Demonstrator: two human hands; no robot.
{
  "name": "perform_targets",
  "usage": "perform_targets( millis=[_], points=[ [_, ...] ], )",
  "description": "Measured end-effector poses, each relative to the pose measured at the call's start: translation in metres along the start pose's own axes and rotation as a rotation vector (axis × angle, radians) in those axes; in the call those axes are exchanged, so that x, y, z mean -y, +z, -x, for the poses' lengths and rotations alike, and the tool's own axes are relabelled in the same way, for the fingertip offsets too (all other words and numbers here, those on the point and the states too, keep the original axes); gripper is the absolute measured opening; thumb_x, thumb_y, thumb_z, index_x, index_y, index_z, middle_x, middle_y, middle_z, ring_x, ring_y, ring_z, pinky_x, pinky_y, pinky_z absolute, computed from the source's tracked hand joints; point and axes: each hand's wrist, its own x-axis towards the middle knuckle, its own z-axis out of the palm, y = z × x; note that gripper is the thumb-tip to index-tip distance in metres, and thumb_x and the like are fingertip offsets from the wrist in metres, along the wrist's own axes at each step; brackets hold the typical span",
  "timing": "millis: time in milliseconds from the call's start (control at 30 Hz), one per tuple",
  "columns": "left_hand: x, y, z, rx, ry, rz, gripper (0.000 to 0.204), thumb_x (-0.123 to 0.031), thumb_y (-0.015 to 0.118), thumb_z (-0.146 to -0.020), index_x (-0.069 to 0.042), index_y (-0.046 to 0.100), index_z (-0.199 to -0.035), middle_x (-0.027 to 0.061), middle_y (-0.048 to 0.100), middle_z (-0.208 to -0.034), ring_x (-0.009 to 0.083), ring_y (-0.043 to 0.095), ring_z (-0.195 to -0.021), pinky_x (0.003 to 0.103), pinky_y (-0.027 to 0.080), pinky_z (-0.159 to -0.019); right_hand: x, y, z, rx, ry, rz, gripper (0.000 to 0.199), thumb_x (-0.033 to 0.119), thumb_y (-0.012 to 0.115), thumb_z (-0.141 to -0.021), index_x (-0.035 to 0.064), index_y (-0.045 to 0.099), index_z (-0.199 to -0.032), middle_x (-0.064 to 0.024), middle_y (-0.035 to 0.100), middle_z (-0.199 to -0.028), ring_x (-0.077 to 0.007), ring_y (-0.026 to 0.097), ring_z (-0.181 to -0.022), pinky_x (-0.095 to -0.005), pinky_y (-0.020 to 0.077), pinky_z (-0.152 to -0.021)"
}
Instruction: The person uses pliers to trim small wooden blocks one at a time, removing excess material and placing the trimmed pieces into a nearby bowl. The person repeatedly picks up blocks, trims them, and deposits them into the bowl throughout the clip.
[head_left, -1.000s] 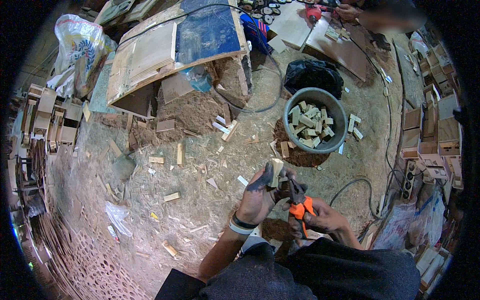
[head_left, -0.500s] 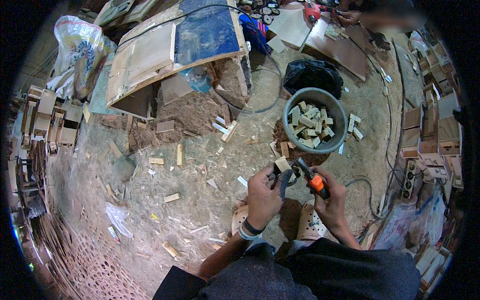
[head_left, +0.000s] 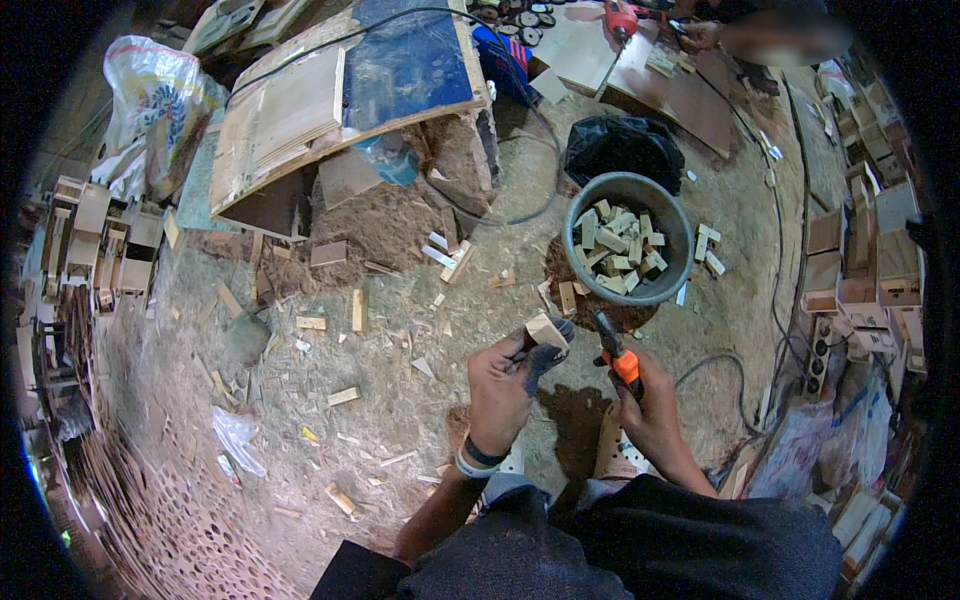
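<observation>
Head view: my left hand (head_left: 505, 385) pinches a small pale wood block (head_left: 546, 331) between stained fingertips, raised just short of the grey bucket (head_left: 672, 275). My right hand (head_left: 648, 400) is closed around orange-handled pliers (head_left: 612, 350), tip near the block. Progress, my guess: bucket roughly half filled with similar cut blocks, a few more lie beside it (head_left: 708, 248), so plenty left. Floor is sawdust and splintered offcuts (head_left: 345, 395), rough and dry. Blocks are squared and raw, unfinished.
</observation>
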Motion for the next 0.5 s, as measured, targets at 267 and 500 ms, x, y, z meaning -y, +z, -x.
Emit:
perform_targets(
  millis=[267,500],
  points=[
    [0.008,0.004,0.006,-0.005,0.400,-0.508,0.044,0.008,0.067,-0.086,-0.001,0.066,-0.129,0.0196,0.074,-0.110,0.0247,0.075,-0.094,0.033,0.060,-0.079,0.022,-0.002,-0.004,0.000,0.061,-0.091,0.047,-0.010,0.061,-0.086,0.0043,0.056,-0.131,-0.0168,0.072,-0.105,-0.0327,0.070,-0.098,-0.0397,0.0515,-0.086],
    [0.004,0.005,0.006,0.008,0.488,-0.616,0.042,0.008,0.065,-0.086,-0.003,0.068,-0.126,0.0164,0.073,-0.117,0.0281,0.075,-0.099,0.034,0.059,-0.081,0.029,-0.005,-0.006,0.109,0.168,-0.185,0.055,-0.007,0.064,-0.089,0.0090,0.050,-0.139,-0.0178,0.072,-0.106,-0.0327,0.072,-0.100,-0.0407,0.0538,-0.083]
  ],
)
